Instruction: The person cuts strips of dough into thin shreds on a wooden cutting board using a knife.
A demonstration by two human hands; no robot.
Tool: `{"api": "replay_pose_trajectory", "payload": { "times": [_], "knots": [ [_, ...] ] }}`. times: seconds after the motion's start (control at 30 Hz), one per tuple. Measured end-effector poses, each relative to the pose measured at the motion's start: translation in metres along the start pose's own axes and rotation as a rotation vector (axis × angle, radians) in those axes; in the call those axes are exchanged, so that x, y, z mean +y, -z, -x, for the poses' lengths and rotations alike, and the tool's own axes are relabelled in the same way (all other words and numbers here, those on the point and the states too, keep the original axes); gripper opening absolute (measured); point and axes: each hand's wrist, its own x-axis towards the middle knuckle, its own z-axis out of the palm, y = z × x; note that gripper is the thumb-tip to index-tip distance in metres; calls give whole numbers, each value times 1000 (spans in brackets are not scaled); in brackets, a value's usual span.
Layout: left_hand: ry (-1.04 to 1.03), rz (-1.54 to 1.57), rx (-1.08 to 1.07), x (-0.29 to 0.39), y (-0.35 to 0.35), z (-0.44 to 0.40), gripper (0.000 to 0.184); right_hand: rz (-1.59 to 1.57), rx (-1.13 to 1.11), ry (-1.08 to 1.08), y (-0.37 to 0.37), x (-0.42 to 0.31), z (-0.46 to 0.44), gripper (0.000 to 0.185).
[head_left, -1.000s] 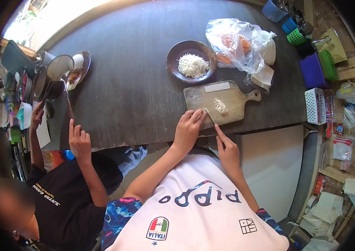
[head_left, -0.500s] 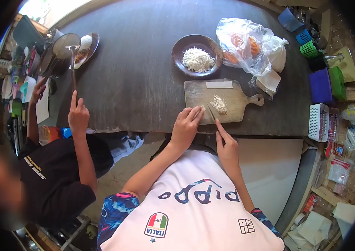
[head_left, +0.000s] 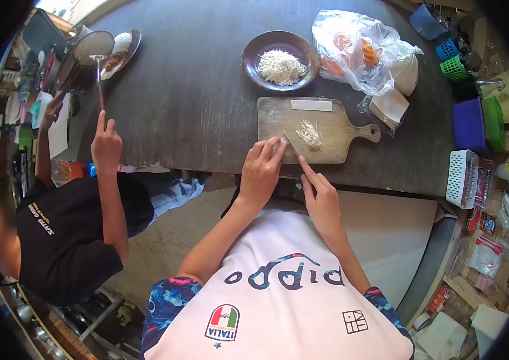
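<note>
A wooden cutting board (head_left: 275,114) lies near the table's front edge. My left hand (head_left: 260,168) rests at its left side, fingertips pinched together on a small pale piece that they mostly cover. In my right hand (head_left: 323,201) is a knife (head_left: 292,145), its thin blade slanting across the board beside the left fingertips. Just right of the blade sits a small heap of fine whitish shreds (head_left: 310,135). A flat white strip (head_left: 311,105) lies along the board's far edge. Behind the board, a dark bowl (head_left: 248,60) holds a larger mound of white shreds (head_left: 281,66).
A clear plastic bag (head_left: 350,42) with orange contents stands right of the bowl, beside a white packet (head_left: 389,108). At left, a co-worker's hand (head_left: 106,147) holds a strainer (head_left: 94,48) near a plate of food (head_left: 123,51). Baskets (head_left: 462,177) line the right side.
The whole view has shifted slightly. My knife blade has moved closer to my left fingertips and lies more slanted. The co-worker still holds the strainer.
</note>
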Motion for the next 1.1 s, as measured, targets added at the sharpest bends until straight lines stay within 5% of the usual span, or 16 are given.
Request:
{"api": "replay_pose_trajectory", "payload": {
  "times": [1.1],
  "knots": [
    [-14, -109, -10, 12, -5, 4, 45, 14, -22, 82, -8, 10, -4, 54]
  ]
}}
